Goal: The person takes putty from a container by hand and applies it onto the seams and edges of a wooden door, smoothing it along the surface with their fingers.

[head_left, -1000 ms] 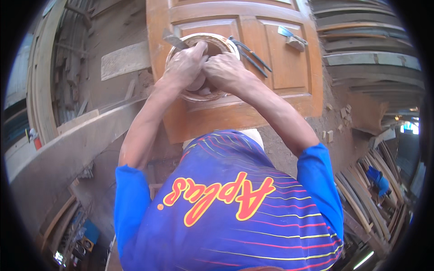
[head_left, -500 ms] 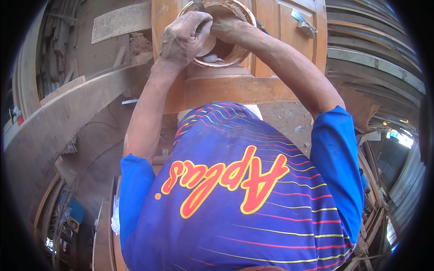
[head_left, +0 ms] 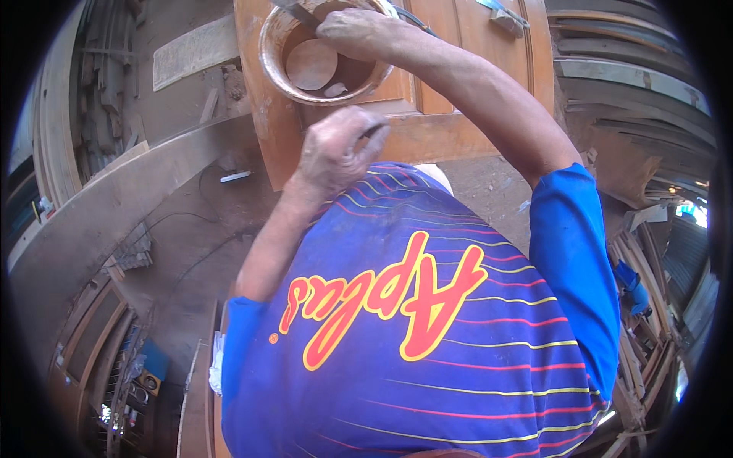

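Observation:
A round bucket with a stained rim stands on a brown panelled wooden door in front of me. Inside it lie a pale round disc and a small whitish lump. My right hand is over the bucket, closed around a flat grey blade-like tool that points up and left past the rim. Between the bucket and my torso is my left hand, its fingers curled in and slightly blurred. Whether anything is in them is hidden.
A putty knife with a grey block lies on the door's far right. A long curved-looking board runs along the left. Stacked planks fill the right side. A pale slab lies on the ground at the far left.
My left hand has come away from the bucket's rim toward my torso. My right hand has risen out of the bucket's inside with the grey tool. The view has shifted slightly.

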Demonstrator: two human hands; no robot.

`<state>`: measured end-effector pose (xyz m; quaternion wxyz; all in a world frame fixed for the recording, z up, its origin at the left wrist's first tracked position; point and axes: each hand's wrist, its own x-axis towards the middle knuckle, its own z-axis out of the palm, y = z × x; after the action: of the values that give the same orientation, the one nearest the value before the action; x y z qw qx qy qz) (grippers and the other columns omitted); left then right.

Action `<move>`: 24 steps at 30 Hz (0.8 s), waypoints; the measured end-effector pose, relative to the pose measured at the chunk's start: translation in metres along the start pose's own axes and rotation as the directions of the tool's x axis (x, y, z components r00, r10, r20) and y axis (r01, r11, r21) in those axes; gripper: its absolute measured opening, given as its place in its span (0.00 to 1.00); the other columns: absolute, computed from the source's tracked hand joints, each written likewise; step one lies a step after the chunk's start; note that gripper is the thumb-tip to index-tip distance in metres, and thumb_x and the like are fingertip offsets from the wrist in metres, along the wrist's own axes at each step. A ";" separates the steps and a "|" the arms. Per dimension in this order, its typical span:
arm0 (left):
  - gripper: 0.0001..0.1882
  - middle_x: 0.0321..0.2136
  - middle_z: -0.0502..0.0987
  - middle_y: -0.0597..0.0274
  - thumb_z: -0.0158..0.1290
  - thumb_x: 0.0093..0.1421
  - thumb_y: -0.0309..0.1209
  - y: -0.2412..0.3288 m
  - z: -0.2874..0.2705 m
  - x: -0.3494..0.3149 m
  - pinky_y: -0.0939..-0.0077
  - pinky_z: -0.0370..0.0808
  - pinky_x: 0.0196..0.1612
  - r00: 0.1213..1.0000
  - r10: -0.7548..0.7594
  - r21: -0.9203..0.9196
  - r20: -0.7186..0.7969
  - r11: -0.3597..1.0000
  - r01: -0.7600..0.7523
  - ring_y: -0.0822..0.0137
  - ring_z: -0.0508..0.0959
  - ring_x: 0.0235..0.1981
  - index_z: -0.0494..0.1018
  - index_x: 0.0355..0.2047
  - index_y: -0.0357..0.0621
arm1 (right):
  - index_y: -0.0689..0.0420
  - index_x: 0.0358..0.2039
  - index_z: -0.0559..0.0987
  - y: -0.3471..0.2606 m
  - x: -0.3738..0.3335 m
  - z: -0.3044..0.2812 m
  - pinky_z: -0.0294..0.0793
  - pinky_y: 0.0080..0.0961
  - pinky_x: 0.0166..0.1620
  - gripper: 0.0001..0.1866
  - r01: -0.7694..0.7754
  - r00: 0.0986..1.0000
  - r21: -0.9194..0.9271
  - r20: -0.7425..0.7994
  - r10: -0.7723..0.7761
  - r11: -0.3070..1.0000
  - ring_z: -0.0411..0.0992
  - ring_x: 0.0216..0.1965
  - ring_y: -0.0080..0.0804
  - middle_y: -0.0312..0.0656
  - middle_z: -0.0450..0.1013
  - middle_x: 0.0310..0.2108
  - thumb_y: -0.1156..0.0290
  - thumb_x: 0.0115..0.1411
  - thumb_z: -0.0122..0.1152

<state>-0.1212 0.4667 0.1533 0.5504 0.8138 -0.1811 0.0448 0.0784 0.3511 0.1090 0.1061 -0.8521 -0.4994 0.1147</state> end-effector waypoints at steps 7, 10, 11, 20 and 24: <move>0.15 0.45 0.83 0.48 0.65 0.63 0.32 -0.037 0.077 -0.043 0.53 0.78 0.56 0.931 -0.247 0.187 0.268 0.962 0.201 0.46 0.81 0.51 0.79 0.47 0.39 | 0.59 0.37 0.88 -0.004 -0.065 -0.124 0.82 0.39 0.36 0.11 -0.175 0.985 0.354 0.068 0.162 0.919 0.82 0.27 0.40 0.51 0.83 0.28 0.66 0.61 0.64; 0.18 0.49 0.81 0.46 0.66 0.62 0.32 -0.036 0.095 -0.040 0.53 0.75 0.61 0.907 -0.330 0.257 0.262 0.930 0.264 0.45 0.79 0.56 0.79 0.49 0.38 | 0.60 0.34 0.87 -0.012 -0.124 -0.174 0.82 0.40 0.41 0.10 -0.359 0.933 0.487 0.202 0.297 0.796 0.82 0.35 0.45 0.50 0.83 0.31 0.69 0.60 0.62; 0.18 0.49 0.81 0.46 0.66 0.62 0.32 -0.036 0.098 -0.036 0.53 0.75 0.61 0.905 -0.324 0.259 0.275 0.932 0.255 0.45 0.79 0.56 0.79 0.49 0.38 | 0.60 0.34 0.87 -0.009 -0.143 -0.176 0.82 0.40 0.42 0.10 -0.431 0.903 0.527 0.252 0.349 0.733 0.83 0.36 0.46 0.50 0.84 0.31 0.70 0.60 0.62; 0.39 0.69 0.64 0.40 0.67 0.59 0.35 -0.025 0.162 -0.016 0.43 0.62 0.73 0.884 -0.297 0.510 0.361 0.856 0.079 0.37 0.63 0.70 0.67 0.69 0.43 | 0.64 0.42 0.86 0.044 -0.289 -0.012 0.81 0.34 0.41 0.14 -0.514 0.808 0.655 0.155 0.568 0.553 0.81 0.31 0.34 0.47 0.83 0.29 0.67 0.64 0.63; 0.40 0.70 0.62 0.39 0.68 0.59 0.36 -0.025 0.176 -0.017 0.41 0.60 0.73 0.855 -0.368 0.570 0.366 0.815 0.107 0.37 0.60 0.72 0.66 0.70 0.44 | 0.64 0.42 0.86 0.038 -0.318 0.023 0.81 0.36 0.42 0.13 -0.566 0.767 0.646 0.184 0.615 0.512 0.82 0.33 0.38 0.50 0.83 0.31 0.68 0.64 0.63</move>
<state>-0.1509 0.3191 0.0578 0.2460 0.9366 -0.1805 -0.1723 -0.0482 0.0565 0.1044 0.3759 -0.8760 -0.0998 0.2854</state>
